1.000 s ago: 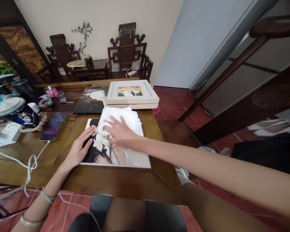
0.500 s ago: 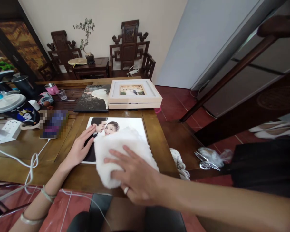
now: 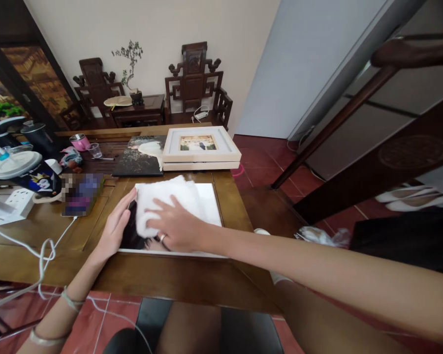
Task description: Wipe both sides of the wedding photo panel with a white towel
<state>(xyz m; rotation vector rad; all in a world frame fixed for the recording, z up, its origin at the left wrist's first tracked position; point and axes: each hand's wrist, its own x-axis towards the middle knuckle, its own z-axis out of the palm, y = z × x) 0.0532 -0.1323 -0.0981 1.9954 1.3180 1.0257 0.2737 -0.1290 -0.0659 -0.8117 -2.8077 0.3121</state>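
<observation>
at the far left of the brown wooden desk (image 3: 177, 278) sit a white power strip (image 3: 17, 200) and a loose white cable (image 3: 40, 255) that trails off the near edge, with a round white lidded dish (image 3: 15, 163) and a pink cup (image 3: 79, 142) further back. moving right, the left hand (image 3: 115, 227) lies flat, fingers spread, on the left edge of the large glossy photo print with a white border (image 3: 210, 206), pinning it to the desk. just right of it the right hand (image 3: 177, 228) presses down, palm open, on a folded white fluffy cloth (image 3: 166, 199) that covers the upper left part of the print; neither hand is closed around anything. as i judge it, the wiping is mid-way: the cloth is on the far left portion, the dark lower left strip and the white right part lie uncovered, and i cannot tell from the surface which parts are already clean.

beyond the print lies a dark photo print (image 3: 139, 156) and, to its right, a cream wooden picture frame (image 3: 201, 146) close to the far edge of the print, leaving little room for strokes that way. right of the desk there is red tiled floor (image 3: 266, 162) and a dark wooden railing (image 3: 339, 123).
</observation>
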